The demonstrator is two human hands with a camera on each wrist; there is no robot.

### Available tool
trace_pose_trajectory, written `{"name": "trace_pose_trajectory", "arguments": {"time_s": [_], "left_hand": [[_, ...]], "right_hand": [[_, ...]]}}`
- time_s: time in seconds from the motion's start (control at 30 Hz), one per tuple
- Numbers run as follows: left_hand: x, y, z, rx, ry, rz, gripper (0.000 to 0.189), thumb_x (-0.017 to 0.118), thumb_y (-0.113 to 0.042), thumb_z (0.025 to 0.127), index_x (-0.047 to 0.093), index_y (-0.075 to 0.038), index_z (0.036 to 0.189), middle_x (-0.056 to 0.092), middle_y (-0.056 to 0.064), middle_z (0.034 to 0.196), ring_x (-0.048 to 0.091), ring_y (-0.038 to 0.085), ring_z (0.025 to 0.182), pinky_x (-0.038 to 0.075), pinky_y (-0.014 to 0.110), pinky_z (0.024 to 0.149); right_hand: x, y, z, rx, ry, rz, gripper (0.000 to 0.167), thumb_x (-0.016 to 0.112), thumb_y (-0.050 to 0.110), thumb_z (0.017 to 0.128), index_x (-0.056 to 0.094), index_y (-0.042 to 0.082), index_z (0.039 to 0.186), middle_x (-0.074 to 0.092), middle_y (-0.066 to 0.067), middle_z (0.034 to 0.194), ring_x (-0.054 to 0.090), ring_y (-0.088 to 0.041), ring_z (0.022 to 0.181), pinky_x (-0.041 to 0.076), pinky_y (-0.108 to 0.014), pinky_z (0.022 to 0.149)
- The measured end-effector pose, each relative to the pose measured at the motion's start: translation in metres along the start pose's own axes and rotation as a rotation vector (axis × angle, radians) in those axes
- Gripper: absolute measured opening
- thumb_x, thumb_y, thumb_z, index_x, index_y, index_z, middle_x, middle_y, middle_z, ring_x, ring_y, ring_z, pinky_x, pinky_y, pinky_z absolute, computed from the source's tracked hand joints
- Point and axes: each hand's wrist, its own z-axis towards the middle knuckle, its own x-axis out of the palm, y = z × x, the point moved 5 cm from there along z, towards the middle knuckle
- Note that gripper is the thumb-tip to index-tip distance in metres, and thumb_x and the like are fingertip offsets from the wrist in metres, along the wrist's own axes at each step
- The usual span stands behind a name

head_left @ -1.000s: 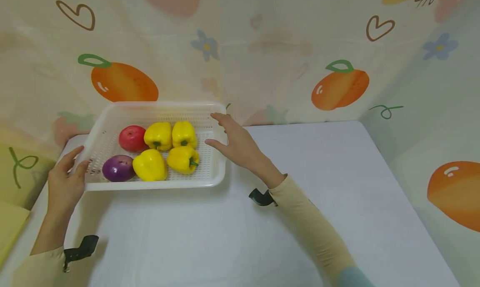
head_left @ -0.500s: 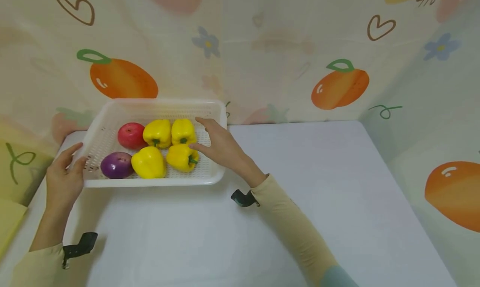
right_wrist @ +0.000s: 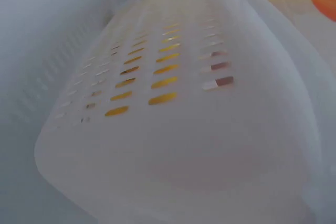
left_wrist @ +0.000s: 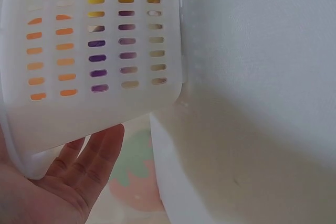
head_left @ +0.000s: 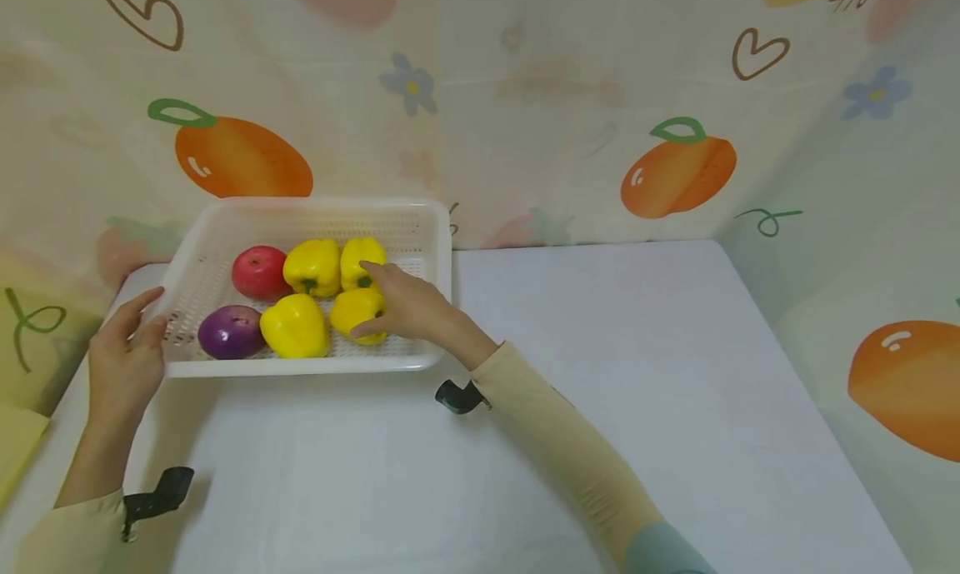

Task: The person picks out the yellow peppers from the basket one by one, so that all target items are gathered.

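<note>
A white plastic basket holds several yellow bell peppers, a red tomato-like fruit and a purple eggplant-like vegetable. My left hand grips its left end, thumb over the rim and fingers outside, beneath the rim in the left wrist view. Over the basket's right part my right hand reaches in with fingers spread. Its thumb overlaps the front-right bell pepper, and its index fingertip overlaps the back-right one. The right wrist view shows the basket's slotted wall, which hides that hand.
The basket stands at the back left of a white-covered table, close to a printed cloth backdrop. A yellow cloth-like surface lies beyond the table's left edge.
My right hand has moved left from the basket's right rim to above the right-hand bell peppers. The left hand keeps its grip on the basket's left end.
</note>
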Motion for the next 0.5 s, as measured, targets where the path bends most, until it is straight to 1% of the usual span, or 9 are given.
{"name": "trace_pose_trajectory", "arguments": {"time_s": [0.1, 0.17, 0.27, 0.33, 0.4, 0.43, 0.5], "left_hand": [[0.000, -0.001, 0.001, 0.003, -0.001, 0.003, 0.045, 0.045, -0.017, 0.101, 0.049, -0.021, 0.146, 0.042, 0.014, 0.149, 0.035, 0.030, 0.139, 0.024, 0.042, 0.115], [0.000, -0.001, 0.001, -0.004, 0.003, 0.007, 0.045, 0.045, -0.018, 0.101, 0.049, -0.024, 0.146, 0.042, 0.014, 0.149, 0.036, 0.028, 0.138, 0.025, 0.036, 0.113], [-0.001, 0.001, 0.001, -0.012, 0.011, 0.018, 0.045, 0.045, -0.019, 0.101, 0.049, -0.027, 0.146, 0.043, 0.014, 0.149, 0.037, 0.024, 0.136, 0.028, 0.028, 0.109], [-0.001, 0.002, 0.001, -0.013, 0.012, 0.025, 0.045, 0.045, -0.019, 0.101, 0.049, -0.028, 0.145, 0.043, 0.013, 0.149, 0.038, 0.022, 0.133, 0.030, 0.023, 0.105], [-0.001, 0.002, 0.001, -0.010, 0.010, 0.030, 0.045, 0.045, -0.019, 0.101, 0.050, -0.027, 0.145, 0.043, 0.014, 0.149, 0.038, 0.021, 0.133, 0.030, 0.022, 0.104], [0.000, 0.002, 0.001, -0.009, 0.008, 0.028, 0.045, 0.045, -0.019, 0.101, 0.050, -0.027, 0.145, 0.044, 0.014, 0.149, 0.038, 0.020, 0.133, 0.030, 0.021, 0.104], [0.001, 0.002, 0.002, -0.005, 0.008, 0.029, 0.045, 0.045, -0.019, 0.101, 0.050, -0.026, 0.145, 0.044, 0.014, 0.148, 0.038, 0.022, 0.134, 0.029, 0.022, 0.105]], "right_hand": [[0.004, -0.002, 0.004, 0.012, -0.009, 0.029, 0.097, 0.076, 0.049, 0.081, 0.025, 0.014, 0.156, 0.036, -0.004, 0.155, 0.043, -0.019, 0.134, 0.040, -0.036, 0.105], [0.006, -0.002, 0.006, 0.026, -0.010, 0.027, 0.097, 0.077, 0.047, 0.080, 0.026, 0.012, 0.155, 0.036, -0.008, 0.154, 0.048, -0.021, 0.129, 0.043, -0.036, 0.102], [0.013, -0.001, 0.007, 0.063, 0.016, 0.004, 0.099, 0.081, 0.043, 0.078, 0.028, 0.008, 0.153, 0.039, -0.013, 0.148, 0.055, -0.022, 0.111, 0.049, -0.034, 0.091], [0.019, 0.000, 0.008, 0.097, 0.039, -0.025, 0.102, 0.083, 0.042, 0.076, 0.027, 0.004, 0.152, 0.043, -0.016, 0.141, 0.057, -0.022, 0.099, 0.051, -0.031, 0.082], [0.023, 0.000, 0.008, 0.138, 0.059, -0.033, 0.102, 0.084, 0.041, 0.075, 0.027, 0.000, 0.149, 0.047, -0.016, 0.133, 0.057, -0.021, 0.092, 0.050, -0.030, 0.075], [0.025, -0.001, 0.009, 0.159, 0.065, -0.037, 0.102, 0.084, 0.041, 0.075, 0.027, -0.001, 0.148, 0.048, -0.015, 0.131, 0.057, -0.022, 0.091, 0.050, -0.029, 0.075], [0.028, -0.001, 0.010, 0.191, 0.059, -0.032, 0.106, 0.084, 0.042, 0.074, 0.024, -0.001, 0.150, 0.048, -0.015, 0.135, 0.059, -0.022, 0.095, 0.050, -0.030, 0.078]]}}
